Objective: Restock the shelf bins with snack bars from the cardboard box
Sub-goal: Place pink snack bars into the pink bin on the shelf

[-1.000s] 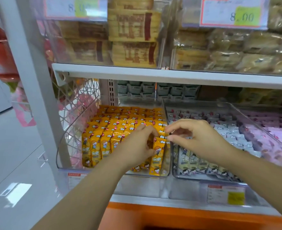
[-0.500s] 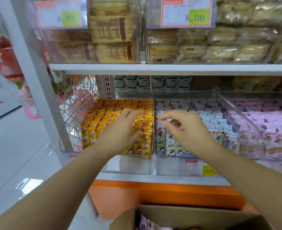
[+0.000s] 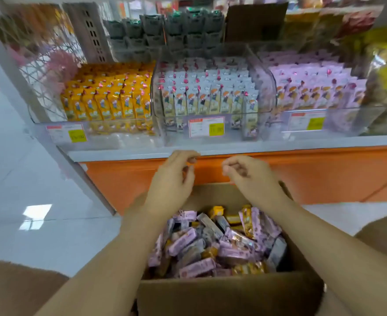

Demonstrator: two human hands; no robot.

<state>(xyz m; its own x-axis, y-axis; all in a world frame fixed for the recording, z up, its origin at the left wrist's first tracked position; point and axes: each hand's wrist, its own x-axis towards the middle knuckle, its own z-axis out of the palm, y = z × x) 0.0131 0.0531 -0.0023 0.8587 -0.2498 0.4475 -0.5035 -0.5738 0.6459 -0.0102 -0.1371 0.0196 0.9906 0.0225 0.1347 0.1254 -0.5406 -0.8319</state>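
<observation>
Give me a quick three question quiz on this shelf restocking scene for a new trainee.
1. True or false: the left hand and the right hand each hold a snack bar.
2. Where on the white shelf stand the yellow-wrapped snack bars: A left, B middle, C right?
3. Fill in: the open brown cardboard box holds mostly ____-wrapped bars.
Key: 1 false; 2 A; 3 purple.

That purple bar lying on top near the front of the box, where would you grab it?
Pinch the purple bar across its narrow middle, likely from above: it lies flat atop the pile, long edges exposed, and the cardboard box wall blocks its near side.
</observation>
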